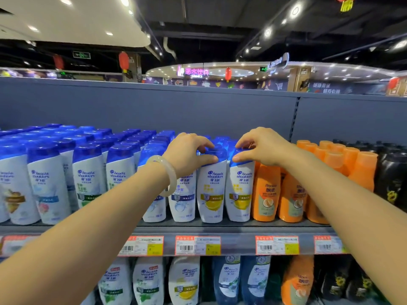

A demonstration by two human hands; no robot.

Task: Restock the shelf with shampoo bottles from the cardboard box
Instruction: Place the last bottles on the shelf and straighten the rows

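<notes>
- Supermarket shelving fills the view, with a grey shelf edge and its price tags lying nearest, below both forearms.
- A pale bangle is worn on the left wrist, just short of the bottles.
- The left hand is curled over the blue cap of a front-row yellow-label shampoo bottle, thumb at the front and fingers on top.
- The right hand is pinched round the cap of the neighbouring yellow-label bottle, which stands just beside the first one.
- Orange bottles stand immediately right of the right hand; more white, blue-capped shampoo bottles are ranked left of the left hand.
- Further back, behind the fingers, more blue caps are seen, then the grey back panel.
- The cardboard box is not in view.
- The step is judged to be facing up: both bottles should be squared to the shelf edge, labels forward, kept upright, and not nudged into the orange row.
</notes>
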